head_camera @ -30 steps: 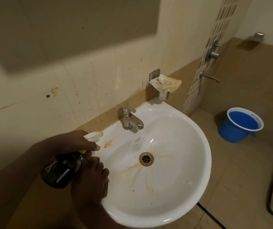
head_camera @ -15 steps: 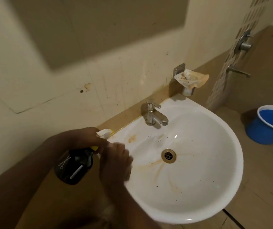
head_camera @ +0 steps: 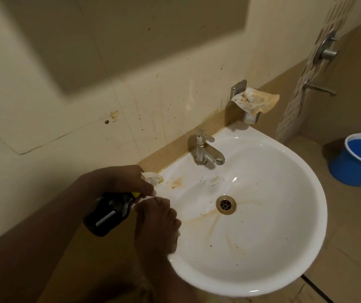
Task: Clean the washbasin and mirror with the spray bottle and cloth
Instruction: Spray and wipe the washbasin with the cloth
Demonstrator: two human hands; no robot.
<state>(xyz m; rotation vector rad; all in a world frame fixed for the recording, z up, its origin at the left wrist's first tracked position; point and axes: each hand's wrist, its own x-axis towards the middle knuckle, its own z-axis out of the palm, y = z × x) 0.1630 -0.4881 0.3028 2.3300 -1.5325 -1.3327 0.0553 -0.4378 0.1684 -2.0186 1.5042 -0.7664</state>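
**Stained corner basin, bottle held at its left rim**

Fingers (head_camera: 146,189) of the left hand (head_camera: 118,182) are wrapped around the neck of a dark spray bottle (head_camera: 107,215), clamped on it just below its white and yellow nozzle head (head_camera: 153,179). The bottle tilts with its base toward the lower left and its nozzle over the left rim of the washbasin (head_camera: 306,215). The right hand (head_camera: 156,224) sits just beside the bottle at the basin's edge, its fingers curled together near the trigger; whether they grip anything cannot be told.

The basin is a white, rounded corner unit fixed against the wall. Brown streaks fan out from the brass drain (head_camera: 225,204), an orange-brown blot (head_camera: 176,182) lies near the left rim, and dark specks dot the bowl. A chrome tap (head_camera: 205,149) stands at the back edge.

Above the basin the cream wall tiles (head_camera: 65,127) show drip marks, dark spots, a chipped patch and a long thin crack. The mirror (head_camera: 131,36) hangs higher up, dull and reflecting only plain wall. A metal wall holder (head_camera: 248,114) beside the tap carries a stained cloth (head_camera: 256,99) draped over it. To the right, a patterned tile strip carries a metal valve (head_camera: 326,51) and spout (head_camera: 319,88). A blue bucket (head_camera: 359,162) stands on the tan tiled floor (head_camera: 350,248), well apart from the basin.
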